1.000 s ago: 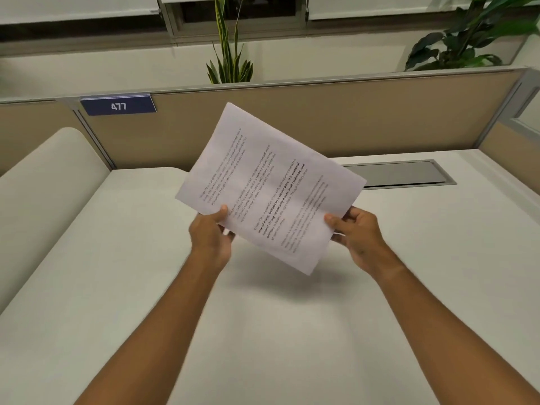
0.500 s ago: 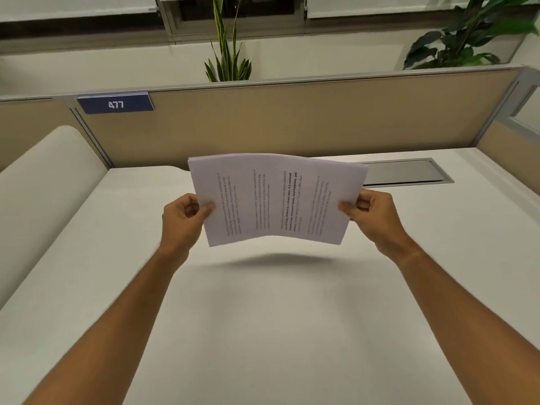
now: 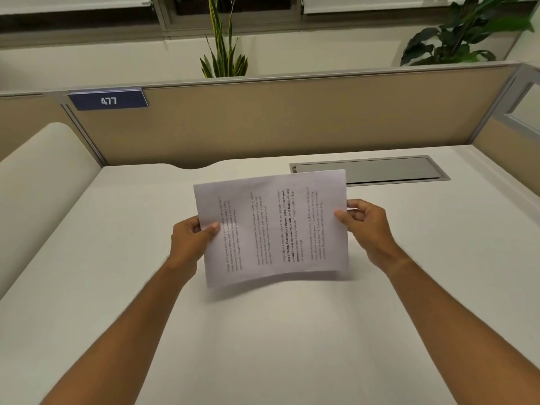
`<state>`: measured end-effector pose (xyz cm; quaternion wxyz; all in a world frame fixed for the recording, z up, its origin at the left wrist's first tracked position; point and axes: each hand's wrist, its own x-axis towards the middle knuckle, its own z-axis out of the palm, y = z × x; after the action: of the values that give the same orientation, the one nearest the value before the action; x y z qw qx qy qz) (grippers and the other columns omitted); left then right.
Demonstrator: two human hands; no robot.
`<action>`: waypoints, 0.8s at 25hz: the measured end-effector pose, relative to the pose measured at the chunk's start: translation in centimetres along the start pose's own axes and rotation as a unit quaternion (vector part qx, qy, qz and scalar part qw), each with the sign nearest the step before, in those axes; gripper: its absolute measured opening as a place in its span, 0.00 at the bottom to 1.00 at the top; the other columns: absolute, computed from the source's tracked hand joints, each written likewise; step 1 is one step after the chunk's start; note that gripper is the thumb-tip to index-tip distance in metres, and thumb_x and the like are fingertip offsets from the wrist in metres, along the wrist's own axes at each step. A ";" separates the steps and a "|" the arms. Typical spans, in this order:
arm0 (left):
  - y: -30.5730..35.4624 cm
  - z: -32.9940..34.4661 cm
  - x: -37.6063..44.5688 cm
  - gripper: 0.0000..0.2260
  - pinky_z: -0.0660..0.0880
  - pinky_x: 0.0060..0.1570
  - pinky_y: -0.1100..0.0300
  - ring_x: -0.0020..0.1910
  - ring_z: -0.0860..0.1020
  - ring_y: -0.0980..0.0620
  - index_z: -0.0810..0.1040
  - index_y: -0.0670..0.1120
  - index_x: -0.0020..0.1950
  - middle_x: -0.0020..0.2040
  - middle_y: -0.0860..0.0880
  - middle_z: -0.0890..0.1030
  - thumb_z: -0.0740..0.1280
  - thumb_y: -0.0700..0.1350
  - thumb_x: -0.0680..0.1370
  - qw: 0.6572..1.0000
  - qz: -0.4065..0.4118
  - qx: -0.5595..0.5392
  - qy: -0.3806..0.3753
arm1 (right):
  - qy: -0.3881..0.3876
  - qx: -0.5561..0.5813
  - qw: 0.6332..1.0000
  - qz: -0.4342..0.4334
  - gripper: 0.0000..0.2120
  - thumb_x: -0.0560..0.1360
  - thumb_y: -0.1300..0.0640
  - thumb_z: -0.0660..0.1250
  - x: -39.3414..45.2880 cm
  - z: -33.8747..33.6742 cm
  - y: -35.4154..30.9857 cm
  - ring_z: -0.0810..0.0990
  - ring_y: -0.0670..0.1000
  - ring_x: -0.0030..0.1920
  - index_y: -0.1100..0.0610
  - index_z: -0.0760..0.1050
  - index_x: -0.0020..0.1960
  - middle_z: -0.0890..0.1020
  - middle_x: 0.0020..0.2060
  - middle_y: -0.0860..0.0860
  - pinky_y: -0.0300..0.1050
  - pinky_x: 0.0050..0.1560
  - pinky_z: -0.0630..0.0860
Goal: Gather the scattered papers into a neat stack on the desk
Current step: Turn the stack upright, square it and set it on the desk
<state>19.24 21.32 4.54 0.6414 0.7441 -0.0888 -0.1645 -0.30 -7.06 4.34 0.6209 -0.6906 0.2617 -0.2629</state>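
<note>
Both hands, left hand (image 3: 190,244) and right hand (image 3: 365,223), pinch the short ends of the white printed paper stack (image 3: 271,229), held level, long axis left-to-right, just above the bare white table (image 3: 263,346), ready to set down.

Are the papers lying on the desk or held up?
Held up. The left hand and right hand grip the papers at both ends.

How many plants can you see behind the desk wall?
2. A spiky-leaved plant stands behind the divider near the middle, and a broad-leaved plant sits at the far right. The divider hides their pots, so more could be hidden.
</note>
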 end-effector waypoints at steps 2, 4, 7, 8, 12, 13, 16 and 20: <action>0.1 0.0 -0.1 0.07 0.80 0.45 0.52 0.44 0.84 0.48 0.82 0.47 0.50 0.47 0.48 0.86 0.69 0.36 0.76 0.998 -0.051 -0.040 0.015 | 0.079 -0.004 0.994 0.072 0.15 0.74 0.54 0.73 -0.2 -0.2 0.6 0.84 0.48 0.49 0.53 0.77 0.60 0.84 0.53 0.51 0.39 0.45 0.79; 0.2 0.1 -0.6 0.08 0.78 0.41 0.55 0.44 0.83 0.50 0.80 0.45 0.52 0.47 0.50 0.85 0.68 0.35 0.76 0.988 -0.097 -0.109 0.046 | 0.124 0.059 0.972 0.188 0.27 0.73 0.50 0.74 -1.2 0.3 1.5 0.79 0.55 0.53 0.58 0.72 0.68 0.79 0.56 0.55 0.49 0.51 0.78; -0.1 1.7 -1.9 0.10 0.78 0.41 0.54 0.47 0.82 0.49 0.78 0.45 0.54 0.48 0.50 0.84 0.68 0.33 0.76 0.959 -0.150 -0.221 0.093 | 0.029 0.189 0.945 0.264 0.26 0.72 0.50 0.75 -3.4 3.1 1.8 0.79 0.56 0.50 0.63 0.74 0.63 0.78 0.51 0.56 0.49 0.47 0.80; -0.2 2.5 -2.5 0.10 0.78 0.42 0.54 0.47 0.81 0.49 0.78 0.45 0.54 0.48 0.49 0.83 0.67 0.33 0.76 0.951 -0.160 -0.244 0.099 | -0.008 0.218 0.941 0.259 0.21 0.72 0.50 0.74 -3.8 4.2 1.5 0.81 0.56 0.50 0.62 0.77 0.59 0.81 0.51 0.57 0.47 0.46 0.82; -0.4 5.0 -4.6 0.09 0.79 0.50 0.50 0.50 0.81 0.47 0.79 0.47 0.50 0.51 0.48 0.83 0.66 0.33 0.77 0.935 -0.167 -0.297 0.100 | -0.006 0.288 0.940 0.182 0.07 0.76 0.59 0.70 -3.5 7.0 -0.2 0.86 0.57 0.48 0.61 0.81 0.52 0.87 0.49 0.58 0.48 0.44 0.83; -0.5 5.2 -4.8 0.09 0.79 0.52 0.50 0.50 0.81 0.47 0.79 0.47 0.49 0.52 0.48 0.83 0.67 0.33 0.77 0.933 -0.167 -0.303 0.096 | 0.010 0.281 0.945 0.169 0.06 0.77 0.61 0.69 -3.1 7.1 -0.7 0.86 0.56 0.47 0.62 0.81 0.53 0.87 0.48 0.57 0.47 0.42 0.83; -1.0 5.4 -5.7 0.10 0.79 0.51 0.51 0.51 0.82 0.47 0.80 0.47 0.50 0.52 0.48 0.84 0.67 0.33 0.76 0.941 -0.150 -0.298 0.054 | 0.023 0.246 0.960 0.132 0.05 0.76 0.65 0.69 -2.2 6.5 -1.6 0.87 0.54 0.44 0.62 0.81 0.51 0.88 0.46 0.56 0.45 0.39 0.82; -1.2 2.0 -5.3 0.13 0.79 0.46 0.53 0.50 0.82 0.47 0.82 0.47 0.53 0.51 0.49 0.86 0.68 0.34 0.71 0.948 -0.113 -0.287 -0.075 | -0.016 0.178 0.980 0.084 0.05 0.75 0.66 0.69 -1.2 4.2 -3.1 0.87 0.53 0.42 0.62 0.81 0.50 0.88 0.43 0.54 0.43 0.36 0.81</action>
<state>13.45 21.48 3.79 0.7964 0.5193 -0.0010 -0.3100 1.78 -2.91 6.98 0.7579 -0.5484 0.2577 -0.2415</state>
